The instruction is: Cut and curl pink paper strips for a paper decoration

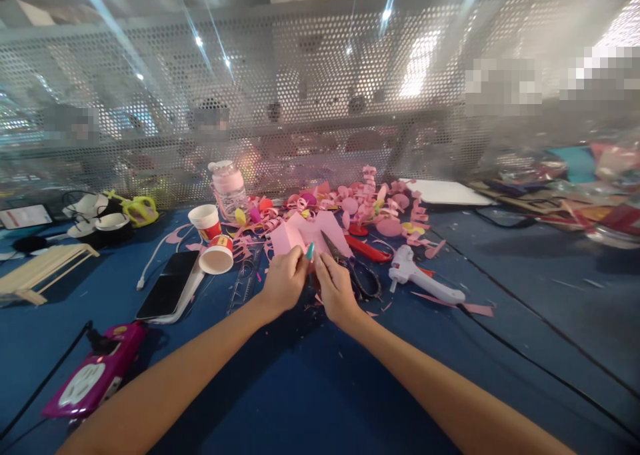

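My left hand (285,280) is closed in a pinch on a piece of pink paper (300,236) held just above the blue table (310,381). My right hand (336,287) is closed too, its fingers meeting the left hand at the paper's lower edge. Black-handled scissors (356,268) lie beside the right hand, blades pointing up toward the paper. It is unclear whether the right hand touches the scissors.
A heap of pink paper curls and scraps (367,205) lies behind. A white glue gun (420,276) sits to the right, a red tool (367,248) nearby. Left: two paper cups (213,238), a phone (170,285), a jar (229,188), a magenta power strip (95,375). A perforated metal screen (320,88) backs the table.
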Action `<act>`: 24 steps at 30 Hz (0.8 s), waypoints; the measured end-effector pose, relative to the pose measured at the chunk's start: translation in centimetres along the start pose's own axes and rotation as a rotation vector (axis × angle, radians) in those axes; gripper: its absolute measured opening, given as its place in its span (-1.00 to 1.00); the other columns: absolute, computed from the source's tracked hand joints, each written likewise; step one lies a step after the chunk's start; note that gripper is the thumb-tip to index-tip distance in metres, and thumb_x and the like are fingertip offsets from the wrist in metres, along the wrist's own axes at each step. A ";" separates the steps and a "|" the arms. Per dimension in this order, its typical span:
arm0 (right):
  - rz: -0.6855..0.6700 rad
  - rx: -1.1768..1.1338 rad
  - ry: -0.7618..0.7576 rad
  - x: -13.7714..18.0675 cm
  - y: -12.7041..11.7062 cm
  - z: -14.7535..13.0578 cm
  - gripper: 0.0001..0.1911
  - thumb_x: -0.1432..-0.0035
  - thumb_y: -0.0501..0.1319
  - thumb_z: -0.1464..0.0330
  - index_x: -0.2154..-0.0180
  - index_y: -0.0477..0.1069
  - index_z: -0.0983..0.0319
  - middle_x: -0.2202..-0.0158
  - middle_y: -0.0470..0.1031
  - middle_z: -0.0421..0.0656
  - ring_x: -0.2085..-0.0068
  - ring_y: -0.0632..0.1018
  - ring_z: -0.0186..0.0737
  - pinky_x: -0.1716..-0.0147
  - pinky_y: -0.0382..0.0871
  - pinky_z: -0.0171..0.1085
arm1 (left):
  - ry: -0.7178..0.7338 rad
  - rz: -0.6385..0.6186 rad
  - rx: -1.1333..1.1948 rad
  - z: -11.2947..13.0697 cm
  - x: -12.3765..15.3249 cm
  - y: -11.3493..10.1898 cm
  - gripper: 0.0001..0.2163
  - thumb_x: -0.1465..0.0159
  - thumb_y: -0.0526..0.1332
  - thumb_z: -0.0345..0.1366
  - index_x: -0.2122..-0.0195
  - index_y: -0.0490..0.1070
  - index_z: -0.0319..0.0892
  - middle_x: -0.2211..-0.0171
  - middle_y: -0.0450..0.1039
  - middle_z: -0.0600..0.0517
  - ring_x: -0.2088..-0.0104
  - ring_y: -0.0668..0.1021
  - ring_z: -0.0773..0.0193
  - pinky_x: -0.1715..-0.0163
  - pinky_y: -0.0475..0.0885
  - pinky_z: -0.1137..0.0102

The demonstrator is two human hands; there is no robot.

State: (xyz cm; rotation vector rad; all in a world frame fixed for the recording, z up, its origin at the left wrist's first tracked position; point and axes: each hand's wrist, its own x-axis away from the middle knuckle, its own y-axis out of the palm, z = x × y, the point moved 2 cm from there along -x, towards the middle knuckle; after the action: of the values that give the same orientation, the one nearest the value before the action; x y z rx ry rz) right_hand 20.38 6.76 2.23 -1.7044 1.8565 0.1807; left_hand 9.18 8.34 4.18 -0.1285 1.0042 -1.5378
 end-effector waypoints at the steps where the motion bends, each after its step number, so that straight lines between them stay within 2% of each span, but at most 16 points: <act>1: 0.012 0.020 -0.003 0.1 0.0 -0.1 -0.71 -0.22 -0.08 0.28 0.54 0.05 0.18 0.64 0.11 -0.29 0.60 0.21 -0.36 0.60 0.05 -0.35 | -0.003 0.010 -0.006 0.1 0.2 0.1 -0.77 -0.26 -0.05 -0.28 0.56 0.06 -0.13 0.69 0.13 0.15 0.64 0.26 0.36 0.59 0.06 0.45; 7: 0.040 0.168 -0.022 0.4 -0.1 -0.6 -0.76 -0.19 -0.08 0.34 0.53 0.03 0.17 0.64 0.14 -0.28 0.61 0.22 -0.34 0.59 0.06 -0.34 | -0.054 0.043 -0.017 0.7 0.5 0.2 -0.75 -0.27 -0.06 -0.26 0.57 0.05 -0.13 0.69 0.14 0.15 0.65 0.28 0.35 0.59 0.06 0.45; 18: 0.038 0.187 -0.069 0.1 -0.3 -1.0 -0.76 -0.20 -0.08 0.35 0.52 0.02 0.16 0.65 0.16 -0.27 0.62 0.24 -0.32 0.58 0.09 -0.33 | -0.065 0.057 -0.027 0.6 0.2 0.0 -0.69 -0.27 -0.05 -0.20 0.61 0.07 -0.15 0.72 0.12 0.15 0.65 0.25 0.37 0.59 0.05 0.44; 24: 0.091 0.120 -0.041 -0.2 -0.6 -0.7 -0.73 -0.23 -0.11 0.31 0.53 0.01 0.17 0.65 0.15 -0.29 0.61 0.26 -0.35 0.57 0.10 -0.36 | -0.057 0.049 0.284 -0.1 -0.3 -0.4 -0.60 -0.31 -0.19 -0.16 0.60 0.20 -0.18 0.66 0.27 0.09 0.60 0.35 0.37 0.55 0.18 0.46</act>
State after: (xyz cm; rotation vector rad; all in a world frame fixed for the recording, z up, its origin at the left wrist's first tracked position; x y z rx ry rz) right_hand 20.70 6.46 3.07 -1.5263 1.8772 0.1371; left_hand 8.86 8.60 4.49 0.0512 0.7299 -1.6062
